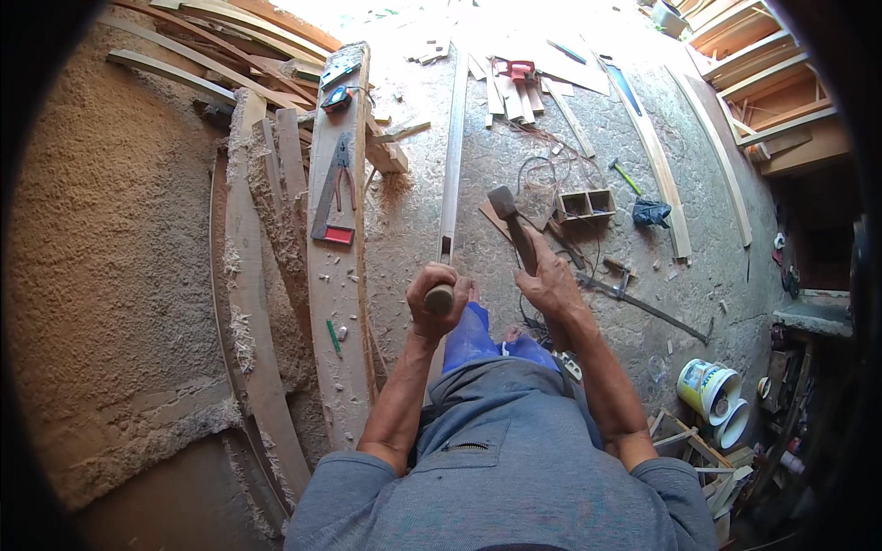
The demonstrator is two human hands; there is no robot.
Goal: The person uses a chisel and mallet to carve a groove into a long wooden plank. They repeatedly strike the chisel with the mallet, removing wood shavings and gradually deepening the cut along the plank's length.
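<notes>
My left hand is closed round a chisel, whose round wooden handle end faces up; its blade is hidden below the fist. Just beyond that fist, a dark rectangular slot is cut in a long, narrow wooden beam that runs away from me. My right hand grips a hammer by its dark handle. The blocky hammer head is raised, to the right of the beam and apart from the chisel.
On the left, a plank carries a set square, pliers, a tape measure and a green pencil. To the right lie a hollow block, a bar clamp, a green-handled tool and white buckets.
</notes>
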